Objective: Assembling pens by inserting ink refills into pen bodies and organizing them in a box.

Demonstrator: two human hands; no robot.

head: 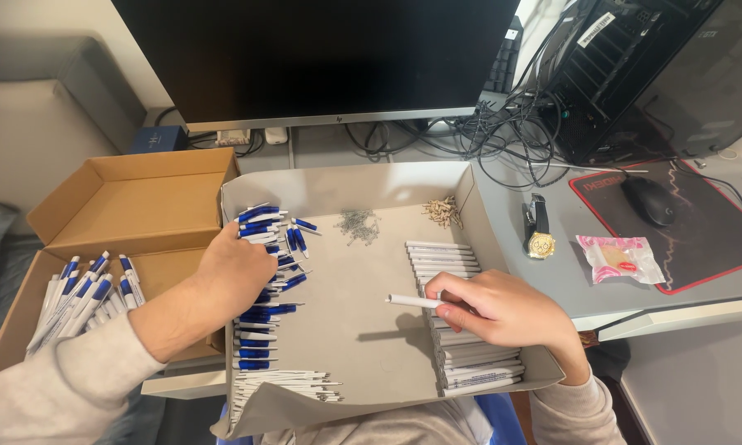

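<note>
White pen barrel (pixel 415 302) is being pinched by the right hand (pixel 503 311) over the grey tray (pixel 363 280). The left hand (pixel 235 268) is resting curled on blue pen caps (pixel 260 224); its grip is hidden.

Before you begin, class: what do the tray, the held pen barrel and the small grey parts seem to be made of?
Tray: matte grey cardboard, with folded walls. Pen barrel in the right hand: probably smooth white plastic. Small grey parts: likely metal springs, too small to confirm.

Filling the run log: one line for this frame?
left hand: on blue-white pen parts | right hand: holds white pen barrel | grey tray on lap
</note>
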